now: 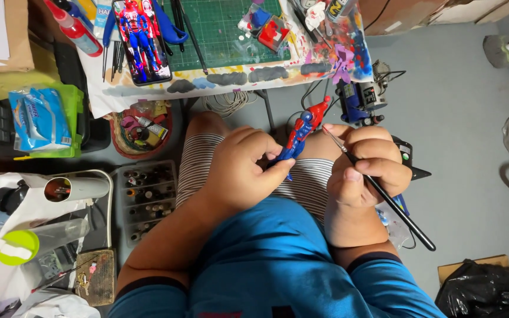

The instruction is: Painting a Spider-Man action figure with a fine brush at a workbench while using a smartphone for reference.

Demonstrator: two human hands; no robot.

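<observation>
Worktop (148, 94), top of view: white sheet w/ paint smears along front edge. On it: green cutting mat (225, 29); phone (141, 40) lying flat, screen showing a red-blue figure; red-capped bottle (75, 29) at left; blue-handled pliers (172, 26) beside phone; small paint containers (266, 28) on mat's right part. Floor (460, 118): grey. On it: round basket (139, 131) of odds, compartment tray (148, 197) of small bottles, black bag (484, 291) at lower right, cardboard box (407, 13) upper right.
</observation>
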